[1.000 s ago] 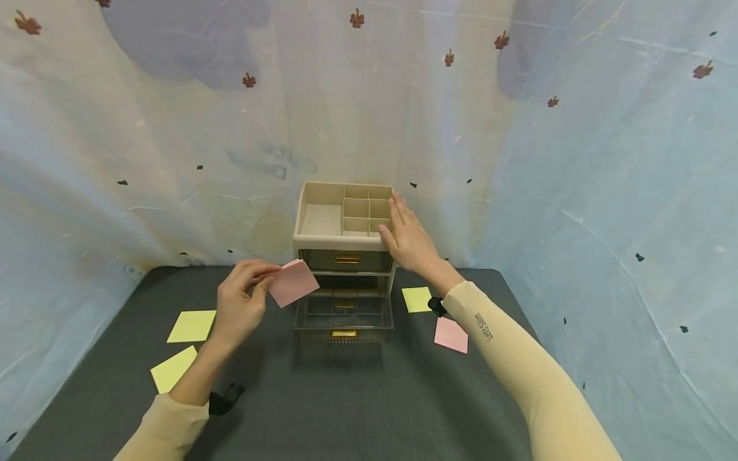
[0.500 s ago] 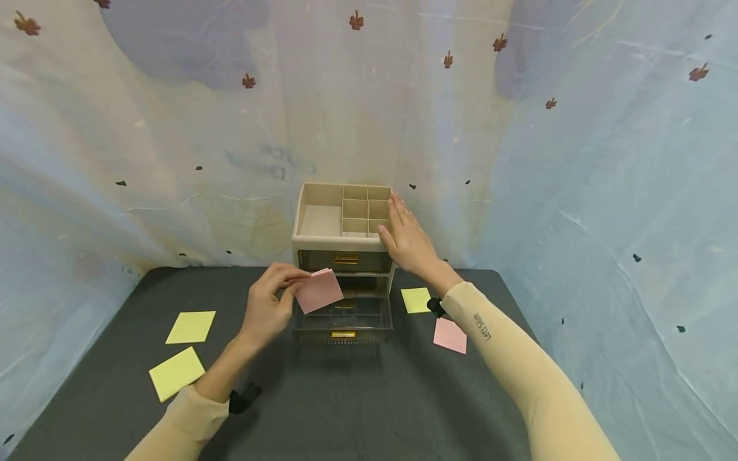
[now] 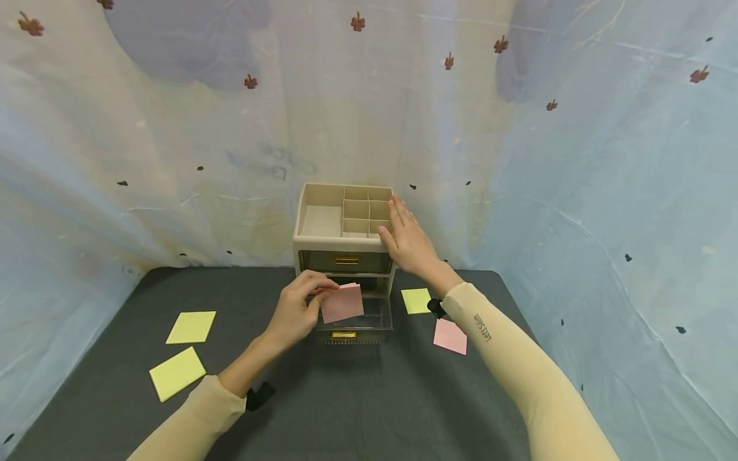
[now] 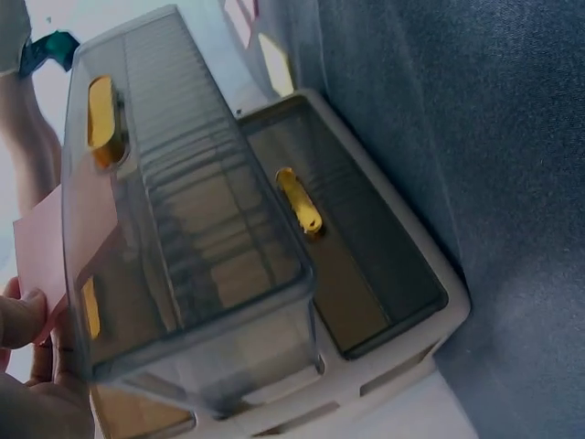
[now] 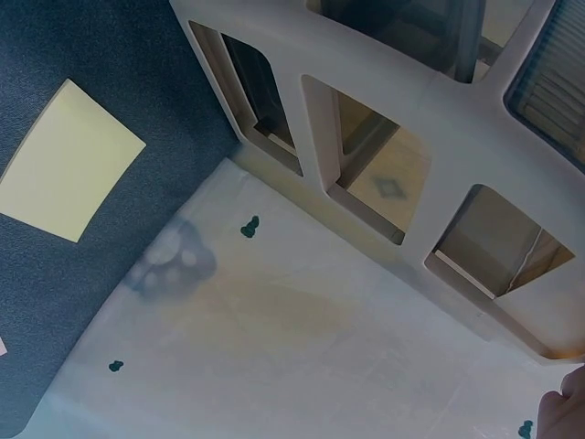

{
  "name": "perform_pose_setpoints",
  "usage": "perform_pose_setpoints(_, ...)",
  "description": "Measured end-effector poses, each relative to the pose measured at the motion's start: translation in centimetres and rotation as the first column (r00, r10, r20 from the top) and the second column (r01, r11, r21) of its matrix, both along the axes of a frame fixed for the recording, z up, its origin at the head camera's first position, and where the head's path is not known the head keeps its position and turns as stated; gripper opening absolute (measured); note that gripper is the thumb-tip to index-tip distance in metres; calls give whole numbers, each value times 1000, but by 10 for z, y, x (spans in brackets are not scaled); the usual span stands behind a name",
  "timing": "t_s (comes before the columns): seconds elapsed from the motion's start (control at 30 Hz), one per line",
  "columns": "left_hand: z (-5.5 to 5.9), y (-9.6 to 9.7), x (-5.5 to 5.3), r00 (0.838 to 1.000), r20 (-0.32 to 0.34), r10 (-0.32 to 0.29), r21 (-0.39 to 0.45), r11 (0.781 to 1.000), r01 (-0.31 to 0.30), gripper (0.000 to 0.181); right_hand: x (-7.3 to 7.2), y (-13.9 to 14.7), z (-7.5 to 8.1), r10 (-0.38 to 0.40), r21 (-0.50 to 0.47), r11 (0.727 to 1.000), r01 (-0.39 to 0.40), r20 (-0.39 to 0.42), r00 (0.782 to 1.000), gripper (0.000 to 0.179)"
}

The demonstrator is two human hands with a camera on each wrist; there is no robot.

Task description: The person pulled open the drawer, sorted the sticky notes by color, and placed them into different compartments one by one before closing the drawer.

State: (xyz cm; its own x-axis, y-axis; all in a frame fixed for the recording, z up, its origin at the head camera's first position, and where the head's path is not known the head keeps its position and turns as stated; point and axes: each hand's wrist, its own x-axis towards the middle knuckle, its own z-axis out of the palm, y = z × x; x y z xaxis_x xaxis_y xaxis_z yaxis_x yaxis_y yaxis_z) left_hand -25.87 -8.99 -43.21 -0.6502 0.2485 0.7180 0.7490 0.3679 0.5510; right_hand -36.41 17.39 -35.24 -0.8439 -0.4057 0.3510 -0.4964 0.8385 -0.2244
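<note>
My left hand pinches a small stack of pink sticky notes between thumb and fingers. The notes are tilted above the pulled-out clear drawer of a beige desktop organizer. In the left wrist view, the pink notes show partly through the clear drawer, by its gold handle. With fingers straight, my right hand rests on the organizer's top right edge. Only a bit of the right hand enters the right wrist view, near the organizer's side wall.
Two yellow sticky pads lie left on the dark table. Right of the organizer lie a yellow pad and a pink pad. The organizer's upper drawer is closed. A patterned curtain hangs behind.
My left hand has moved rightward and slightly down with the pink sticky notes, from left of the organizer to over the pulled-out drawer. My right hand has stayed on the organizer.
</note>
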Motion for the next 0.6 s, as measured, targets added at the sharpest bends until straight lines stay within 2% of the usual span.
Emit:
perform_pose_setpoints(0.37,-3,19,-4,993,90,-73,-134,987,85,25,-1,1,-1,-12,8,1000,12,1,1000,73)
perform_pose_setpoints(0.6,-4,28,-8,981,174,-85,-200,973,119,24,1,2,0,-6,0,1000,6,12,1000,73)
